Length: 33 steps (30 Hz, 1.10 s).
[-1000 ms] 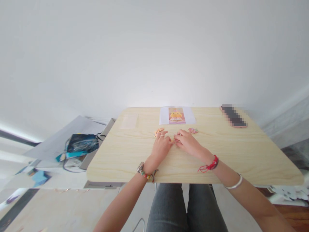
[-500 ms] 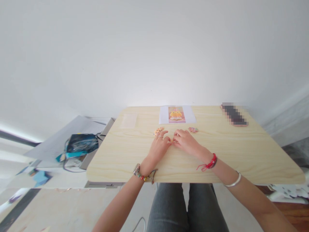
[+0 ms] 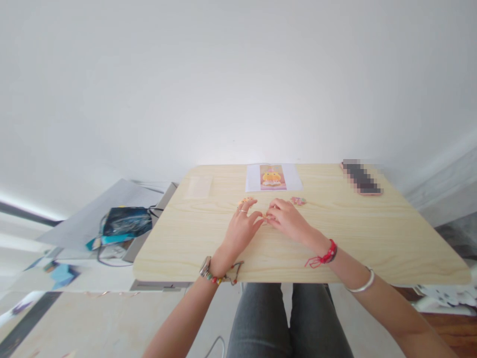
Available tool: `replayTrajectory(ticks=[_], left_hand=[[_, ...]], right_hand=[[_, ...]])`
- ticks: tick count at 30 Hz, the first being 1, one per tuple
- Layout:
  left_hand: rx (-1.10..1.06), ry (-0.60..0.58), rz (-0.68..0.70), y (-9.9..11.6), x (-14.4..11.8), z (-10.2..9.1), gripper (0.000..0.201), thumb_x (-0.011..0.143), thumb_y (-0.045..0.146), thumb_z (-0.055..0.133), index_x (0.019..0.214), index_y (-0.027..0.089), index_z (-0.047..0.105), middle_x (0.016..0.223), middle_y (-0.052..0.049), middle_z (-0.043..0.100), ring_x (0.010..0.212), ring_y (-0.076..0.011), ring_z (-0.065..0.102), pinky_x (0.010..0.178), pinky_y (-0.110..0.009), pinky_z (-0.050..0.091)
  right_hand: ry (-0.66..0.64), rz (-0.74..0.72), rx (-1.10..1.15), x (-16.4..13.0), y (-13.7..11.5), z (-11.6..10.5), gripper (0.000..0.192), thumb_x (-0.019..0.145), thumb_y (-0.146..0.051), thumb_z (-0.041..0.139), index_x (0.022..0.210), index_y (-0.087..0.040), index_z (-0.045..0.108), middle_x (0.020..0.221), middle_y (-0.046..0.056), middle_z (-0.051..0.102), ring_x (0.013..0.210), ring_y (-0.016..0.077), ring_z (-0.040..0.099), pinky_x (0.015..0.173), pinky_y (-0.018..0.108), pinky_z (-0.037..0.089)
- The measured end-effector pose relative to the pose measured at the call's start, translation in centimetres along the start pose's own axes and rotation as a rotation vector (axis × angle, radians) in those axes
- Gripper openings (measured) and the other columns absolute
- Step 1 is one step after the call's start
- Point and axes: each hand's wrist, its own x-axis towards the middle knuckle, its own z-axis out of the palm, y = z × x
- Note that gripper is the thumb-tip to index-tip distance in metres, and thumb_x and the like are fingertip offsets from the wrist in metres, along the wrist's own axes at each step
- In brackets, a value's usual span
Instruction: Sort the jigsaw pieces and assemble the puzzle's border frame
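My right hand (image 3: pixel 289 219) is closed, its fingertips pinched on a small orange piece (image 3: pixel 265 217) low over the tabletop. What kind of piece it is cannot be made out. From the left, my left hand (image 3: pixel 242 224) reaches to the same spot, fingers apart and curved, thumb tip beside or touching the piece. Partly hidden behind its fingers lies a little pile of orange and yellow pieces (image 3: pixel 245 200). Past my right knuckles sits another small pile, pinkish with some green (image 3: pixel 298 201).
A paper sheet with a printed picture of an orange figure (image 3: pixel 272 178) lies at the back of the wooden table (image 3: pixel 335 248), against the wall. A phone (image 3: pixel 361 178) rests at the back right, a pale translucent sheet (image 3: pixel 199 187) at the left. Left of the table, a dark bag (image 3: pixel 127 222) sits on a lower surface.
My left hand has shifted slightly left, its thumb drawing back and its fingers spreading, so the orange piece at my right fingertips shows more. My right hand has hardly moved.
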Motion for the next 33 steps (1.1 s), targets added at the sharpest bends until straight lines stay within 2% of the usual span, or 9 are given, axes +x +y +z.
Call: replayTrajectory(ticks=[6, 12, 23, 27, 33], left_hand=[[-0.008, 0.071, 0.039, 0.3, 0.0, -1.2, 0.005, 0.083, 0.02, 0.056, 0.085, 0.019, 0.059, 0.12, -0.01, 0.049, 0.109, -0.0242, 0.05, 0.088, -0.044, 0.049], [-0.009, 0.075, 0.029, -0.1, -0.3, -1.8, 0.006, 0.081, 0.019, 0.058, 0.087, 0.019, 0.059, 0.119, -0.01, 0.05, 0.11, -0.0243, 0.049, 0.088, -0.042, 0.049], [0.152, 0.048, -0.048, -4.4, -1.2, -1.6, 0.007, 0.081, 0.021, 0.058, 0.087, 0.019, 0.062, 0.116, -0.012, 0.05, 0.109, -0.026, 0.05, 0.087, -0.043, 0.05], [0.187, 0.032, -0.082, -5.8, -1.1, -1.1, 0.006, 0.08, 0.02, 0.059, 0.084, 0.018, 0.063, 0.116, -0.013, 0.051, 0.109, -0.027, 0.05, 0.087, -0.043, 0.049], [0.232, 0.011, -0.134, -7.1, -1.0, -0.2, 0.006, 0.079, 0.021, 0.061, 0.084, 0.019, 0.063, 0.116, -0.012, 0.051, 0.107, -0.0268, 0.052, 0.086, -0.042, 0.051]], right_hand=[[0.075, 0.012, 0.14, -0.2, -0.6, -0.5, 0.007, 0.082, -0.018, 0.056, 0.085, -0.015, 0.061, 0.088, 0.006, 0.055, 0.083, 0.0168, 0.054, 0.076, 0.032, 0.044], [0.094, 0.038, 0.129, 0.3, -1.1, 0.1, 0.008, 0.079, -0.016, 0.06, 0.086, -0.016, 0.063, 0.089, 0.006, 0.054, 0.082, 0.0168, 0.054, 0.075, 0.032, 0.044], [0.014, -0.009, 0.091, 4.7, -1.7, 2.7, 0.013, 0.077, -0.015, 0.063, 0.09, -0.016, 0.064, 0.092, 0.007, 0.056, 0.088, 0.0184, 0.053, 0.078, 0.032, 0.042], [-0.011, -0.007, 0.047, 6.0, -1.5, 4.0, 0.006, 0.08, -0.018, 0.059, 0.083, -0.015, 0.064, 0.089, 0.007, 0.056, 0.082, 0.016, 0.053, 0.074, 0.029, 0.04], [-0.016, -0.003, -0.044, 6.7, -1.4, 4.4, 0.015, 0.085, -0.018, 0.051, 0.078, -0.014, 0.064, 0.081, 0.006, 0.055, 0.071, 0.0143, 0.049, 0.065, 0.027, 0.037]])
